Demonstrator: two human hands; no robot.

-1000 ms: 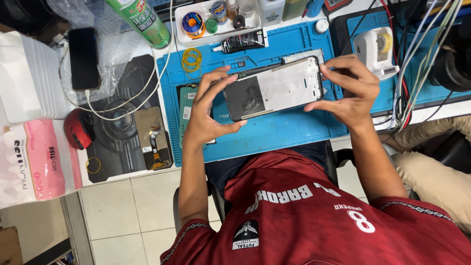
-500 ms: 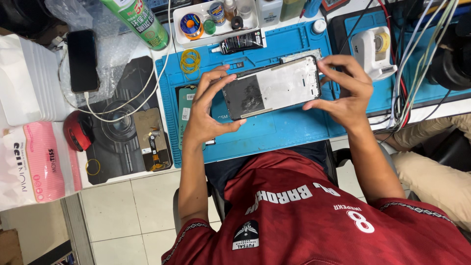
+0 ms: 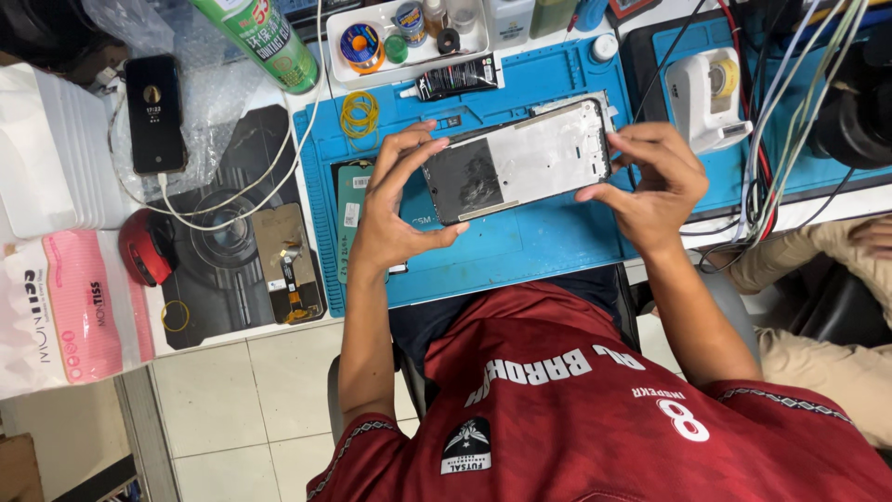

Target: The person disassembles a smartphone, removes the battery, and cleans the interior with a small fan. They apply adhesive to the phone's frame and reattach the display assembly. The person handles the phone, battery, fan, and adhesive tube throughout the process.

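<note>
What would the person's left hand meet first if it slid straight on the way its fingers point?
Probably the coil of yellow rubber bands on the blue work mat; the left hand holds the phone frame above the mat, so depth is unclear.

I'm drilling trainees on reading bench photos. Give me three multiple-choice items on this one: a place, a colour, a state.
1. Where do the yellow rubber bands lie?
A. on the blue mat
B. on the floor
C. on the pink pack
2. What colour is the spray can?
A. red
B. green
C. black
3. How is the phone frame held?
A. by both hands
B. by one hand
C. lying untouched

A: the rubber bands rest on the mat.
B: the can is green.
A: the left hand and right hand grip the frame at its ends.
</note>
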